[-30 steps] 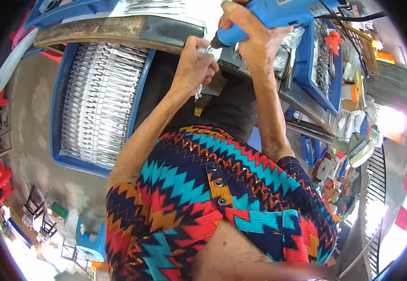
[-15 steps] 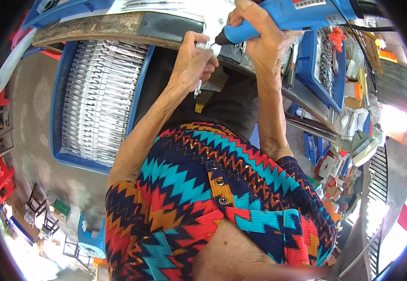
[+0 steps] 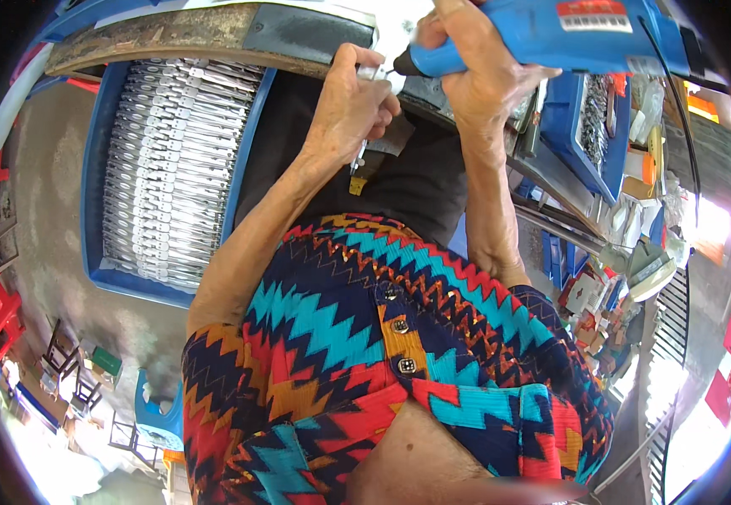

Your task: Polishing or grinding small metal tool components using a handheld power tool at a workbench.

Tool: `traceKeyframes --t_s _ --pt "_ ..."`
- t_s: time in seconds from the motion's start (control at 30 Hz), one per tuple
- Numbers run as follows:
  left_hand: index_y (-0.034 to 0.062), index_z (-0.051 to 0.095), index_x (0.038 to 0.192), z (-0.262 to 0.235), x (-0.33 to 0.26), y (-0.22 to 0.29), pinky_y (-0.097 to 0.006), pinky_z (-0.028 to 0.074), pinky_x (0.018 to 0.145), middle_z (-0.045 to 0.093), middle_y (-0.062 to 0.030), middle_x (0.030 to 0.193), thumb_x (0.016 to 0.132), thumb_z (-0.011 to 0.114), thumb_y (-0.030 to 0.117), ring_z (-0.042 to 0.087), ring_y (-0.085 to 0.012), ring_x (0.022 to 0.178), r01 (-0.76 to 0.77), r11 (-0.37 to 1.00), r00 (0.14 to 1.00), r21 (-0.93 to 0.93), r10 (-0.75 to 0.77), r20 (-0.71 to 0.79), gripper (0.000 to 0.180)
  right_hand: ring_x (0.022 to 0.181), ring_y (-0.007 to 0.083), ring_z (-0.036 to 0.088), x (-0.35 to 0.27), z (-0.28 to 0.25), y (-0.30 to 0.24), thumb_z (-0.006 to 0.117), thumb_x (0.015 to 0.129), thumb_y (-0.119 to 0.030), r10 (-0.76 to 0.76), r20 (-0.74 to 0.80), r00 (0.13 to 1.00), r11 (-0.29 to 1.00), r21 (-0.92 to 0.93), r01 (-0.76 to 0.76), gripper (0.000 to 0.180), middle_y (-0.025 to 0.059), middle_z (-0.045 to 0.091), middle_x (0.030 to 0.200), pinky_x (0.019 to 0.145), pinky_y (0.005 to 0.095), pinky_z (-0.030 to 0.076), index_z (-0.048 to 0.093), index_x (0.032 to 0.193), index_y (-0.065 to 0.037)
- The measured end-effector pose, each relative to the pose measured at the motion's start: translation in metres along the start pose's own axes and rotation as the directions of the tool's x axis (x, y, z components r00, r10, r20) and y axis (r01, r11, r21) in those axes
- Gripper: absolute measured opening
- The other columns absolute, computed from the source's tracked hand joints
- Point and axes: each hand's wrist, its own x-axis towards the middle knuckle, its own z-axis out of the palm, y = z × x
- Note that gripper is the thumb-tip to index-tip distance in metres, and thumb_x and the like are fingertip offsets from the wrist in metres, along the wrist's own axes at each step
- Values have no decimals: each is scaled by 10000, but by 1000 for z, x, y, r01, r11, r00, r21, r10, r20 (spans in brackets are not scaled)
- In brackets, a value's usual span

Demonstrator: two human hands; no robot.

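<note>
Although the bench [image 3: 146, 38] and the blue tray [image 3: 142, 286] both sit a little higher in view than 0.5 s ago, the tray's contents look undisturbed; probably the head moved. The blue tool [image 3: 534, 38] has swung closer to level across the view over the last 1 s. The right hand [image 3: 491, 84] is wrapped around it, moved slightly rightward with it. The left hand [image 3: 348, 105] is closed in a narrow pinch on 1 slim metal part [image 3: 372, 74], same grip in all 3 frames. Part location: in front of the bench edge, upper end between thumb and fingers, lower end below the fist. The tool's black nose [image 3: 405, 63] is just beside the upper end; contact cannot be told. Judgement: same part in work, tool angle being adjusted.

Counts: bench, 1. Blue trays of metal, 2: the tray at left and a side tray [image 3: 563, 122] at right. Tool, 1. Hands, 2, both occupied. Held part, 1. Metal pieces [image 3: 163, 168] in the left tray: many, in overlapping rows, not countable. Loose bits [image 3: 594, 109] in the side tray: many, too small to count.
</note>
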Motion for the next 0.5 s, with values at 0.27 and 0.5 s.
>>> traceKeyframes --t_s 0.27,0.5 --pt "91 317 1045 -3 2 -5 -186 230 377 516 -96 654 858 445 -4 345 -54 457 24 999 1000 25 -24 -13 245 483 122 516 5 -2 -8 651 700 -49 87 49 995 996 -20 -86 135 45 545 575 451 238 396 527 738 -10" --pt "99 308 1037 -5 3 -5 -203 230 358 513 -95 631 833 472 15 366 -66 440 -9 999 1000 -31 9 16 275 503 181 581 10 -9 4 614 716 -18 -165 257 952 972 -122 202 114 106 561 567 490 269 470 550 783 49"
